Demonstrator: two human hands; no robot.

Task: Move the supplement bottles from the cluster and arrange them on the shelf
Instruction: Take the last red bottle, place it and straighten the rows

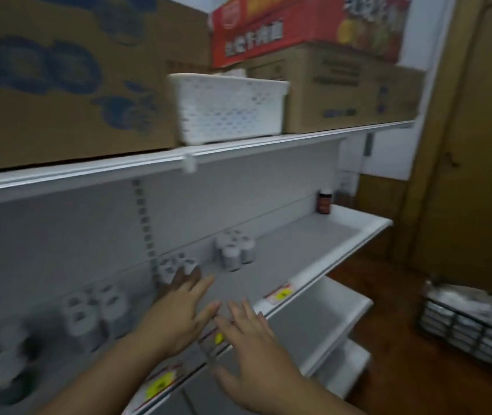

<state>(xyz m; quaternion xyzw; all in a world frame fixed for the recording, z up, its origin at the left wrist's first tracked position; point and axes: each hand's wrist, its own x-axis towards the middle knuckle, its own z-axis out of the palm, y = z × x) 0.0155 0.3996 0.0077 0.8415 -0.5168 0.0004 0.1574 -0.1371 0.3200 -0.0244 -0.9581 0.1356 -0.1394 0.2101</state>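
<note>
— So, how many bottles on that middle shelf (313, 244)?

— White-capped ones sit in bunches along the back. Rightmost cluster (235, 250) looks like approx 5–6, blur makes an exact count iffy. Next cluster (173, 268) maybe 3–4, partly behind the fingers. A third group (95, 310) further left, approx 4. Far-left bunch (5, 366) is too smeared to count. Plus 1 dark bottle (324, 202) alone at the far right end, upright, well apart from the rest.

— Hands?

— Both bare, both empty. Left hand (179, 313) is spread flat, fingers stretched twd the second cluster, tips right at it; can't tell if touching. Right hand (250, 336) also wide open, palm down, over the shelf's front edge, holding nothing.

— Containers?

— 1 white lattice basket (229, 112) on the top shelf; its contents can't be seen from here. 3 cardboard boxes up there: big one w/ blue print (59, 79) left, plain one (349, 91) right, w/ a red box (298, 25) stacked on it. All closed. On the floor at right, 1 dark wire crate (472, 324) w/ pale packets inside, no. unclear.

— Price tags?

— 3 yellow tags (161, 384) on the shelf rail.
</note>
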